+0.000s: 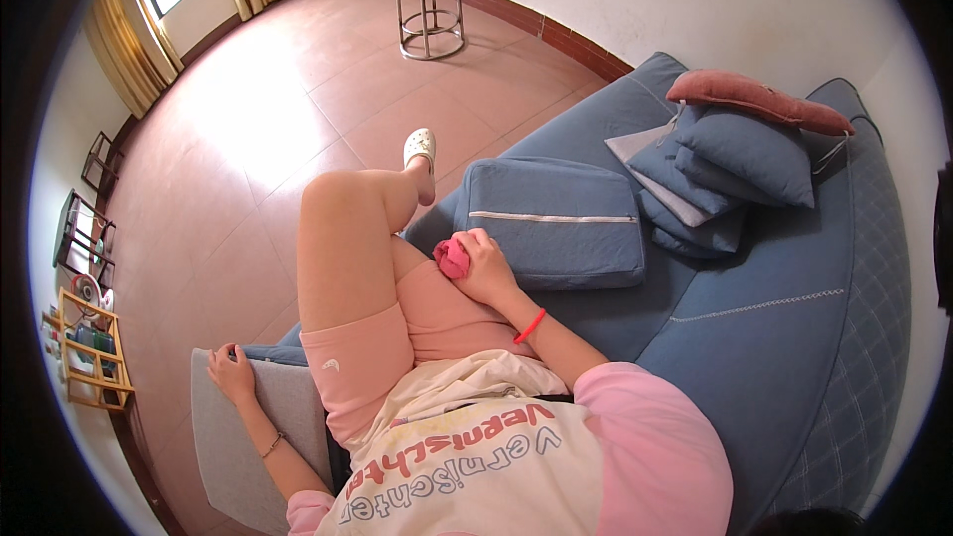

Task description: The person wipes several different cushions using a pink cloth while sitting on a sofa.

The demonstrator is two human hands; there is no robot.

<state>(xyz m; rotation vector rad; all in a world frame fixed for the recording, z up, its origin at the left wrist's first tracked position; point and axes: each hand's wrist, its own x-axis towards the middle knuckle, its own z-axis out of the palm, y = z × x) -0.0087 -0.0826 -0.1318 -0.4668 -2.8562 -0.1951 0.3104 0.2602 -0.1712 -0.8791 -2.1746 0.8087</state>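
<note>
My right hand [488, 268] is closed around a rolled pink-red cloth [452, 259], resting on my right thigh. One end of the roll shows past my fingers; the rest is hidden in my palm. Just beyond that hand lies a boxy blue fabric cushion [551, 249] with a white zip across its side. At the left, my left hand [232, 374] rests on the edge of a grey fabric panel [260, 432], fingers apart and bent, beside a strip of blue upholstery. Nothing is held in it.
I sit on a blue sofa [744, 342]. Blue pillows [748, 156] and a red cushion [759, 100] are piled at the right. A red-topped metal stool [428, 7] stands on the tiled floor [402, 97] by the wall. A wooden rack [93, 350] stands far left.
</note>
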